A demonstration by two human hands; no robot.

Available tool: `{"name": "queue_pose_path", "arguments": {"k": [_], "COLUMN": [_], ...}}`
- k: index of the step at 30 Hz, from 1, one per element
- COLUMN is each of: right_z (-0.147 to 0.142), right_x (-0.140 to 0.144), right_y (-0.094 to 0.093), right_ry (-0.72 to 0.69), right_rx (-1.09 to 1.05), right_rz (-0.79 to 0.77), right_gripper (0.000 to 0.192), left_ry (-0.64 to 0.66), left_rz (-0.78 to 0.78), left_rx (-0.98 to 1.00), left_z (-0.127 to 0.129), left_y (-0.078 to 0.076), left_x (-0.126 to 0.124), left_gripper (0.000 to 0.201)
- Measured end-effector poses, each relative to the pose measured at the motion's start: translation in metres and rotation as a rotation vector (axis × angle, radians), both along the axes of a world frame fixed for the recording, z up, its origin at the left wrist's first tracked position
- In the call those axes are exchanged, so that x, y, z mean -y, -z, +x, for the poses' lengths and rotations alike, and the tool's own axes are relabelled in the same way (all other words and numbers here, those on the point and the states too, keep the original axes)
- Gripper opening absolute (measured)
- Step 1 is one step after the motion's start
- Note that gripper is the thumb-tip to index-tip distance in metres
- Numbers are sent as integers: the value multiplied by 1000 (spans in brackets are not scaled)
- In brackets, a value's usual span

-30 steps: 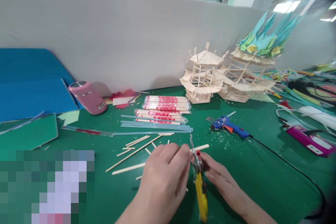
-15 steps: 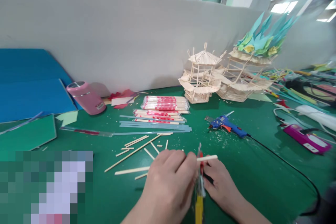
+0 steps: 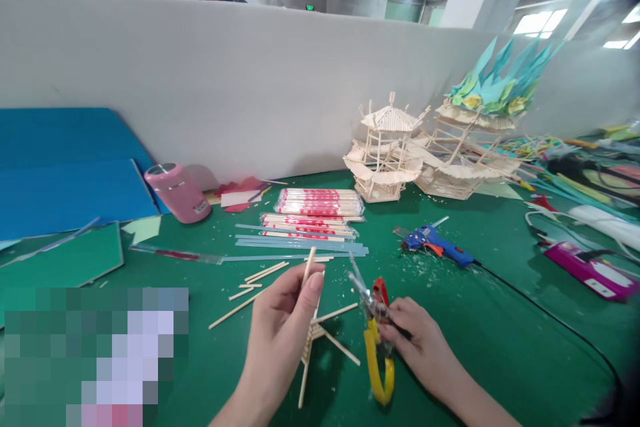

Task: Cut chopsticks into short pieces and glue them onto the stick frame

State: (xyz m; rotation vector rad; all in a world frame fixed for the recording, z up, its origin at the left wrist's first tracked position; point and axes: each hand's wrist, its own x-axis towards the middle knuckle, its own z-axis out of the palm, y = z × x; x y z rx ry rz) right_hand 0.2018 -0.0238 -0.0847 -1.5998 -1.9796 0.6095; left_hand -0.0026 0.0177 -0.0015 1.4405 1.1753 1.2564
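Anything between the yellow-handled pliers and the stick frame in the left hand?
Nothing visible. The yellow-handled pliers in the right hand sit just right of the wooden stick frame held by the left hand, with bare green table around.

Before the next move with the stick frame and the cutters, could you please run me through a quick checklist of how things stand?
1. Left hand has a grip on the stick frame: ok, thumb and fingers pinch an upright stick.
2. Right hand holds the cutters: ok, it grips the yellow handles.
3. Cutter blades clear of the frame: ok, they stand apart to its right, nothing between them.
4. Left fingers away from the blades: ok.
5. Glue gun clear of both hands: ok, it lies farther back on the green mat.
6. Glued joints of the frame firm: cannot tell.
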Motion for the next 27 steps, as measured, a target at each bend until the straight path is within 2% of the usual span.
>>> {"name": "queue_pose_path", "arguments": {"k": [2, 5, 10, 14, 17, 21, 24, 27], "right_z": [-1, -6, -20, -28, -31, -37, -44, -49], "right_x": [0, 1, 2, -1, -4, -10, -14, -17], "right_y": [-2, -10, -29, -41, -46, -53, -57, -55], "right_ry": [15, 49, 44, 44, 58, 90, 80, 84], "right_rx": [-8, -12, 23, 64, 77, 78, 78, 92], "right_rz": [3, 16, 72, 146, 203, 275, 302, 325], "right_gripper": [29, 29, 26, 22, 17, 30, 19, 17], "left_ry": [-42, -15, 8, -77, -147, -171, -155, -151], "left_rz": [-38, -62, -33, -2, 25, 64, 86, 102], "left_rx": [40, -81, -238, -195, -191, -234, -280, -333], "left_z": [0, 5, 16, 17, 15, 16, 18, 17], "left_y": [6, 9, 1, -6, -8, -8, -10, -12], "left_x": [3, 6, 1, -6, -8, -5, -3, -3], "left_gripper": [27, 32, 28, 31, 32, 36, 39, 39]}}
